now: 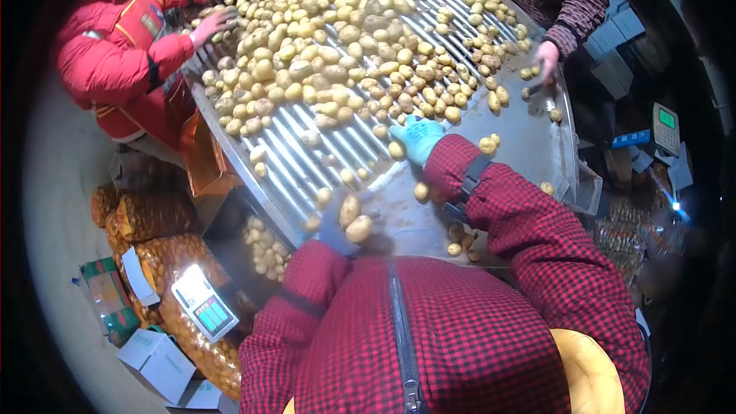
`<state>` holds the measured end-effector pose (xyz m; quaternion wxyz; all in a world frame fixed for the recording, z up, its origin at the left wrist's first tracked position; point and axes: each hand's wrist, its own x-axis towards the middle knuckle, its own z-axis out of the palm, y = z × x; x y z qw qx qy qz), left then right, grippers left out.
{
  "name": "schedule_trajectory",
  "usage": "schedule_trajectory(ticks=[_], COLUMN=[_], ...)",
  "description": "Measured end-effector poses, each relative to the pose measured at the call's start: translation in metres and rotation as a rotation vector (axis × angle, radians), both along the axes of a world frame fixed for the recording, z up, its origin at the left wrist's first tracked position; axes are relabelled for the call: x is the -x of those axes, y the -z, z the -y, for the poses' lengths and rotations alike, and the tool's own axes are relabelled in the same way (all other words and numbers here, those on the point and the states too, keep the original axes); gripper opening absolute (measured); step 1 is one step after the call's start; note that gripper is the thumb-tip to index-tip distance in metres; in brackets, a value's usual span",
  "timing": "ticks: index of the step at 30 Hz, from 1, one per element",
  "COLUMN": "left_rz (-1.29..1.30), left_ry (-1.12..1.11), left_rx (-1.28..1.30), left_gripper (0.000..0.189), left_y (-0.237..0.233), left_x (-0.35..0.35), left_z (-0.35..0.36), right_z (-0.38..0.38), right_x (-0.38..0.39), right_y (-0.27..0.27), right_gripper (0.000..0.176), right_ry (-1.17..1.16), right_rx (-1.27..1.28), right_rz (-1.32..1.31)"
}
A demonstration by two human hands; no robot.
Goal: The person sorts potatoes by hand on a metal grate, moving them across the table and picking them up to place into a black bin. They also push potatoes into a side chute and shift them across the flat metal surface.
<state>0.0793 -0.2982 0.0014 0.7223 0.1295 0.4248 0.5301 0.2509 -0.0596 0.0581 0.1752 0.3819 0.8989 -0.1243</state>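
My left hand (336, 224), in a bluish glove and smeared by motion, is closed around two potatoes (358, 228) at the lower end of the metal roller bed. In a teal glove, my right hand (418, 139) reaches over the edge where the rollers meet a flat metal plate (521, 138). Its fingers are apart and stretched toward the pile, with a single potato (396, 149) right beside the fingertips. A large heap of potatoes (307, 54) covers the upper rollers (295, 153). A few loose ones lie on the plate around my right forearm.
A person in a red jacket (115, 61) works at the left side, hands on the heap. Another in a dark patterned sleeve (579, 15) stands at the upper right. Below left are a potato bin (264, 249), filled net sacks (157, 215) and a scale display (205, 303).
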Motion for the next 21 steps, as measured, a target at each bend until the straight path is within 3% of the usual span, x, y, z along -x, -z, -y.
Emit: schedule_trajectory(ticks=[3, 4, 7, 9, 11, 12, 14, 15, 18, 19, 21], left_rz=[0.189, 0.226, 0.514, 0.606, 0.893, 1.036, 0.736, 0.582, 0.592, 0.667, 0.738], left_ry=[-0.046, -0.043, -0.142, -0.164, -0.306, -0.379, -0.317, -0.288, -0.452, -0.433, -0.46], left_rx=[-0.084, -0.155, 0.037, 0.079, 0.092, 0.099, 0.025, -0.007, -0.072, -0.203, -0.356], left_gripper=[0.068, 0.07, 0.063, 0.068, 0.069, 0.069, 0.071, 0.072, 0.076, 0.074, 0.072], left_y=[-0.001, -0.011, -0.05, -0.059, -0.046, -0.047, -0.055, -0.059, -0.064, -0.054, -0.043], left_x=[0.016, 0.02, 0.023, 0.03, 0.037, 0.042, 0.056, 0.065, 0.094, 0.113, 0.144], left_z=[-0.002, -0.004, -0.017, -0.021, -0.02, -0.019, -0.004, 0.006, 0.038, 0.058, 0.099], right_z=[0.005, 0.005, 0.032, 0.069, 0.098, 0.099, 0.101, 0.093, 0.046, 0.028, -0.002], right_x=[-0.006, -0.006, 0.008, 0.029, 0.046, 0.053, 0.066, 0.073, 0.09, 0.095, 0.115], right_y=[-0.011, -0.019, -0.041, -0.07, -0.083, -0.092, -0.103, -0.1, -0.075, -0.064, -0.042], right_gripper=[0.05, 0.058, 0.058, 0.055, 0.053, 0.051, 0.047, 0.039, 0.032, 0.032, 0.044], right_ry=[0.158, 0.269, 0.152, 0.147, -0.097, -0.126, -0.18, -0.094, -0.094, -0.127, -0.116], right_rx=[0.021, 0.204, 0.356, 0.479, 0.261, 0.28, 0.329, 0.491, 0.164, 0.036, -0.116], right_rz=[-0.187, -0.29, -0.602, -0.613, -0.446, -0.486, -0.571, -0.731, -0.706, -0.695, -0.449])
